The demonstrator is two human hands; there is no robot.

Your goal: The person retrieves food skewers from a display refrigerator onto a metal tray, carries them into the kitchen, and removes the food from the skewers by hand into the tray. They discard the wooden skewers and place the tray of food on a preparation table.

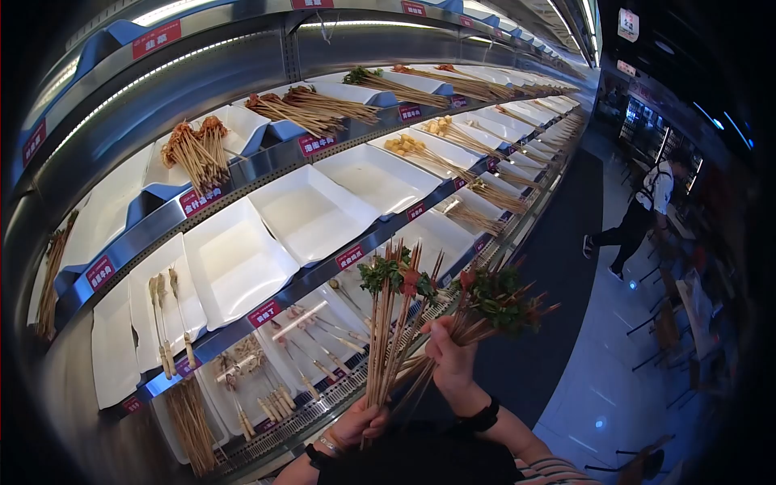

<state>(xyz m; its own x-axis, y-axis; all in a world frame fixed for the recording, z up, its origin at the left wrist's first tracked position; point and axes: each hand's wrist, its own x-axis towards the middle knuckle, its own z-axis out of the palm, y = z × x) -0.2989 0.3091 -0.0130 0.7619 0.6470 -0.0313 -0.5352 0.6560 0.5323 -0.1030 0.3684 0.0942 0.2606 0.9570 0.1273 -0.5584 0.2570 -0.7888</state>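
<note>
My left hand (356, 422) is closed round the lower ends of a bundle of wooden skewers (388, 343), which stands nearly upright with leafy greens and red meat at its top. My right hand (453, 356) grips a second bundle of skewers (485, 323) close below its food end. Dark green leaves and a bit of red show at that end, tilted to the right. The thin sticks of the two bundles cross between my hands. Both bundles are in front of the shelf's lower edge.
A tiered display shelf holds white trays (311, 212) with red labels (264, 314). Meat skewers (196, 153) lie on the upper tier, yellow-topped skewers (420, 149) farther right. A person (647, 206) walks in the aisle at right, near chairs and tables.
</note>
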